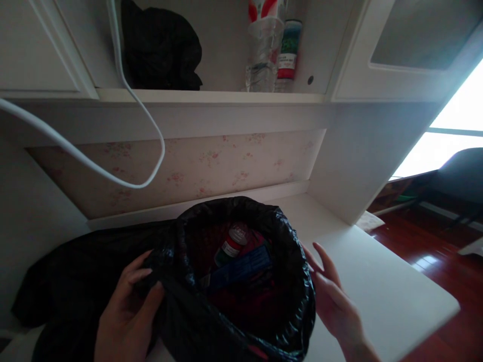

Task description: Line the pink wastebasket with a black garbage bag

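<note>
A black garbage bag [302, 281] has its mouth folded outward into a wide round opening on the white counter. Inside it lie a small can with a red and white band [231, 247] and a blue box [241, 269]; the dark bottom is hard to make out. At the left side of the opening, my left hand [130, 306] pinches gathered black plastic between thumb and fingers. My right hand [334, 296] is at the bag's right side with its fingers apart, touching or very close to the outer wall. More loose black plastic [86, 271] spreads to the left.
The white counter [377, 286] ends at a rounded corner on the right, above a reddish wooden floor [433, 266]. Overhead, a shelf [219, 96] holds a black bundle [162, 48], a clear container [264, 53] and a can [290, 50]. A white cable [132, 183] hangs in front.
</note>
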A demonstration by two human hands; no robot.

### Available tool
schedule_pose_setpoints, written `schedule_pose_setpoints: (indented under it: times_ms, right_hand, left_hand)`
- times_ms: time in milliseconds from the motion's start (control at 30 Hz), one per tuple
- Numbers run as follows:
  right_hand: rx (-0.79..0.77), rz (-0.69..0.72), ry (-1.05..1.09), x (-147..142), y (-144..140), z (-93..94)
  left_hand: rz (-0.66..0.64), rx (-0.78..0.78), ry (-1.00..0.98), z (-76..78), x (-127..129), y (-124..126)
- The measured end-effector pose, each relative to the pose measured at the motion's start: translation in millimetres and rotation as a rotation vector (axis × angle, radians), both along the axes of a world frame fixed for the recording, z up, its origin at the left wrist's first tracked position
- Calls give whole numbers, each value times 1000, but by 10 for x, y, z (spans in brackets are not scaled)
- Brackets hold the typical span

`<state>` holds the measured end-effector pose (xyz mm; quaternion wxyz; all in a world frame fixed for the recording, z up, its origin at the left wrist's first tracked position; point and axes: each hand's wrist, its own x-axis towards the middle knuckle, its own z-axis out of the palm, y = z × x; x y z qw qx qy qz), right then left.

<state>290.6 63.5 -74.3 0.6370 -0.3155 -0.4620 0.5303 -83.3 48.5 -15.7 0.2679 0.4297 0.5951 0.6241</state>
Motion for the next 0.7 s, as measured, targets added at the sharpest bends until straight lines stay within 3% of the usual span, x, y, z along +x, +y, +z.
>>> schedule_pose_setpoints:
  times_ms: [167, 300, 467, 600, 700]
  right_hand:
    - [297, -37, -385, 122, -106, 120]
    - [491, -122, -497, 246, -1, 320]
    - [507, 46, -419, 404, 125, 598]
    - [581, 159, -412, 316, 241, 856]
    - [645, 285, -460, 268, 280, 946]
  left_hand:
    - [-27, -38, 61, 66, -25, 50]
    - [-22, -57, 71, 102, -26, 76]
    - [-64, -51, 212, 181, -4, 59]
    - [-53, -75, 241, 172, -51, 59]
    - [-68, -78, 229, 137, -91, 63]
